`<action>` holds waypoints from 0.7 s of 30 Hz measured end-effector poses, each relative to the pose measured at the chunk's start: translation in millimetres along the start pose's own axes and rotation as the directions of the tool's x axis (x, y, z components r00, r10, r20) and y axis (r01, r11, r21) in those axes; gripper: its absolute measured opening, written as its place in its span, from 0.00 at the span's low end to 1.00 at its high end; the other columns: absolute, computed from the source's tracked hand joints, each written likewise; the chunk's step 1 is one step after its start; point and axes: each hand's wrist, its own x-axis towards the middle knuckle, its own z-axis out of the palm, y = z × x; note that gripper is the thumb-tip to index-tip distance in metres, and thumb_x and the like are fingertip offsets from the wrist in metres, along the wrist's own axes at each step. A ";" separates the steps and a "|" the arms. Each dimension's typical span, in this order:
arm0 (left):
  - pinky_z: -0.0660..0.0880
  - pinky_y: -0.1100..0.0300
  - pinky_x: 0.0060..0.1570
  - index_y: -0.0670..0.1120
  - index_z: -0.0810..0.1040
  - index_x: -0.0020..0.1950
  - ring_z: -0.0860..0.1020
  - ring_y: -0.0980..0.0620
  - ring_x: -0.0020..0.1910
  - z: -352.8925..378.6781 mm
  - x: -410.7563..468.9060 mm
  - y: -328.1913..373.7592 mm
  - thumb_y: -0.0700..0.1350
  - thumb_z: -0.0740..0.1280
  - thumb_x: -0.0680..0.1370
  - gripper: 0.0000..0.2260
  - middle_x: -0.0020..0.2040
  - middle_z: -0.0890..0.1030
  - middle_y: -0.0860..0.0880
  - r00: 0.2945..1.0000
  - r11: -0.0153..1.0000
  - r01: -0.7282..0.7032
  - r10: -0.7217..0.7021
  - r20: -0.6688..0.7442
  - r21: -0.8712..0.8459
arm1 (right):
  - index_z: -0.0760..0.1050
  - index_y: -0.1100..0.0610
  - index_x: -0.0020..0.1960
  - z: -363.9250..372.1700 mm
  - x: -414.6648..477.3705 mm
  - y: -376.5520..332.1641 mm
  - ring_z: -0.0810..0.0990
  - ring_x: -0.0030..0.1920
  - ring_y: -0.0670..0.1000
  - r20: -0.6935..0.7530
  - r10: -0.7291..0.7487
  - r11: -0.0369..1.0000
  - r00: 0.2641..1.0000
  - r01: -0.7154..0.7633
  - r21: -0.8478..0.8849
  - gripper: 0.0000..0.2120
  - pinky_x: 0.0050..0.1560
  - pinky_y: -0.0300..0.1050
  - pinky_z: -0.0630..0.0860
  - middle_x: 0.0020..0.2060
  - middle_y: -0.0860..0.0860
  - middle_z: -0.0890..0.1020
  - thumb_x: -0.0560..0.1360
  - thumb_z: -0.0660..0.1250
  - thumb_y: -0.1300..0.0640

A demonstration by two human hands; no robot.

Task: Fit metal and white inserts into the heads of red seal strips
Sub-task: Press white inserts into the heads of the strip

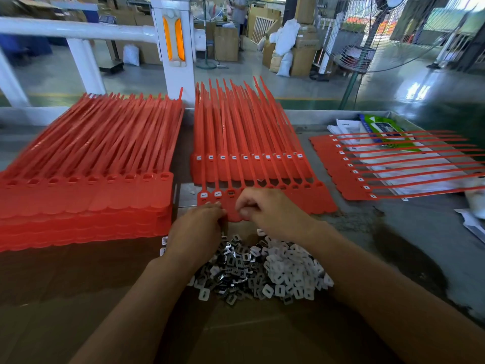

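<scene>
- Near heap on brown cardboard (78, 285): grey metal square inserts (231, 264) left, white plastic square inserts (291, 264) right, too many to count.
- Left hand (199, 227), right hand (265, 208): fingers curled at front red seal-strip sheet (315, 198); cannot tell what is held.
- Front sheet: two heads fitted.
- Second red sheet (246, 169) behind: ten fitted.

Glossy green floor (420, 95), stacked cartons (225, 44)

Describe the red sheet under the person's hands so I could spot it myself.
From the white post with the orange reflector, come down the middle stack of red seal strips toward the pile of inserts. It is the front sheet, nearest that pile. Only its two leftmost heads carry white inserts; the sheet behind it has every head filled.
</scene>
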 end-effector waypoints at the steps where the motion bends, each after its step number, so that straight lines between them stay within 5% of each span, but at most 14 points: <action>1: 0.69 0.56 0.61 0.50 0.75 0.64 0.69 0.52 0.66 0.1 0.2 0.1 0.37 0.58 0.77 0.18 0.68 0.71 0.53 1.000 1.000 0.007 -0.007 0.001 -0.003 | 0.78 0.58 0.49 -5.4 0.0 3.1 0.75 0.41 0.39 -0.036 0.023 1.000 0.999 -0.023 0.018 0.05 0.41 0.24 0.68 0.41 0.43 0.77 0.76 0.63 0.63; 5: 0.67 0.55 0.64 0.49 0.74 0.65 0.68 0.52 0.68 0.0 0.7 0.4 0.36 0.57 0.77 0.19 0.69 0.70 0.53 1.000 1.000 0.018 -0.018 0.015 -0.007 | 0.74 0.53 0.45 -29.5 -1.9 22.7 0.76 0.36 0.40 -0.161 0.157 0.985 0.974 -0.142 0.100 0.06 0.36 0.29 0.71 0.36 0.42 0.77 0.76 0.63 0.63; 8: 0.67 0.54 0.65 0.49 0.74 0.65 0.68 0.52 0.68 -0.1 1.0 0.8 0.36 0.57 0.77 0.19 0.69 0.70 0.53 1.000 1.000 0.018 -0.018 0.014 -0.013 | 0.75 0.57 0.47 -48.6 -1.1 45.6 0.77 0.34 0.44 -0.288 0.290 0.951 0.913 -0.241 0.195 0.04 0.35 0.31 0.74 0.34 0.48 0.78 0.76 0.62 0.64; 12: 0.67 0.55 0.65 0.49 0.74 0.65 0.68 0.52 0.68 0.0 0.8 0.9 0.36 0.57 0.77 0.19 0.69 0.70 0.53 0.999 0.999 0.028 -0.028 0.015 -0.019 | 0.77 0.57 0.46 -65.6 -2.9 80.3 0.77 0.40 0.48 -0.400 0.415 0.909 0.817 -0.360 0.209 0.04 0.45 0.43 0.74 0.40 0.50 0.80 0.75 0.64 0.63; 21: 0.68 0.56 0.62 0.50 0.74 0.65 0.69 0.52 0.67 0.9 -0.1 0.8 0.36 0.57 0.77 0.19 0.68 0.71 0.53 1.000 0.999 0.030 -0.030 0.008 -0.022 | 0.78 0.60 0.48 -72.2 -4.5 119.5 0.74 0.41 0.48 -0.373 0.570 0.822 0.733 -0.506 0.262 0.04 0.39 0.41 0.69 0.43 0.53 0.78 0.75 0.64 0.64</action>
